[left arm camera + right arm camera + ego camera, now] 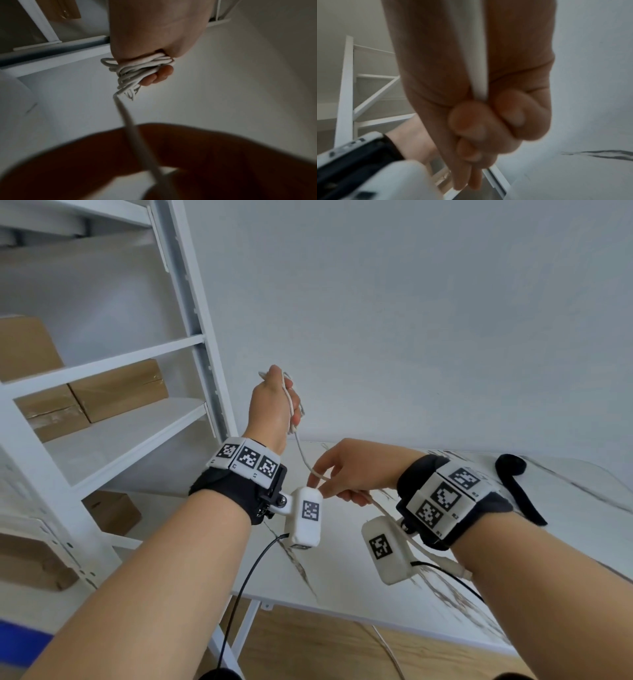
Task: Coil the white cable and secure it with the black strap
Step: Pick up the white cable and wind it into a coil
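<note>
Along the left stands a white shelving unit [113,412] with brown cardboard boxes [118,390] on its shelves, and beside it a white marble-patterned counter [359,583] runs along the pale wall. Above the counter's near-left part both hands are raised in the air. The left hand [272,402] is lifted higher, fist clenched around a bundle of loops of the white cable [142,70]; in the left wrist view the coils bunch between palm and curled fingers [159,77], with small loop ends sticking out on either side. From that bundle one strand drops down and to the right to the right hand [352,470], which pinches it between thumb and fingers; the right wrist view shows the cable running along the palm and disappearing under the curled fingertips. Past that hand the strand passes under the right wrist and hangs off the counter's front edge. On the counter's far right lies the black strap [517,484], one end rolled, its tail stretched flat toward the edge, well apart from both hands.
</note>
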A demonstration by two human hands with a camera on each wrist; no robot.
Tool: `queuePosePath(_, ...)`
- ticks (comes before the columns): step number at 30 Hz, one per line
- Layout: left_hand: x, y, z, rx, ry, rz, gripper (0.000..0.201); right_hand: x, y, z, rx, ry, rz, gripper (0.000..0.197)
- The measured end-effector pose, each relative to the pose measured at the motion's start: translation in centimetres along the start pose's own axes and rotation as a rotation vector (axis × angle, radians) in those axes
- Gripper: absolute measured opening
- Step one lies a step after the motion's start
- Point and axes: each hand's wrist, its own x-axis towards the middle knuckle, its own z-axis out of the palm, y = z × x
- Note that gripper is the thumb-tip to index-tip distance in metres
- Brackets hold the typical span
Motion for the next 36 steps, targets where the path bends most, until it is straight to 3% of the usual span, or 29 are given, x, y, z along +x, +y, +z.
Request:
queuePosePath(6, 0.3, -1.2, -0.9, 0.336, -0.053, 0.138, 0.034, -1.0, -1.1, -0.8, 0.071, -0.038, -0.064, 0.013)
queuePosePath(13, -0.5, -1.6, -1.3, 0.580, -0.247, 0.095, 0.033, -1.8, -1.3, -3.2, 0.253, 0.091, -0.128, 0.020)
queuePosePath(19, -0.8, -2.0, -1.0, 0.732, -0.404, 0.074, 0.046, -1.8, -0.7, -4.1, 0.309, 0.212, -0.137, 0.025)
queuePosePath(25, -1.3, -1.8, 0.0, 0.688, -0.507, -0.078, 0.050, -1.7, 0.2, -5.2, 0.239, 0.539, -0.142, 0.019)
queuePosePath(28, -1.6, -1.8, -0.1, 0.557, -0.600, -0.176, 0.053, -1.6, 1.1, -5.7, 0.239, 0.672, -0.129, 0.012)
queuePosePath(33, -2.3, -1.5, 0.1, 0.404, -0.780, -0.250, 0.058, -0.8, 3.1, -5.7, 0.246, 0.742, -0.076, 0.009)
queuePosePath(36, -2.6, -1.4, 0.2, 0.387, -0.855, -0.226, 0.040, -0.6, 4.0, -5.3, 0.301, 0.748, -0.059, 0.010)
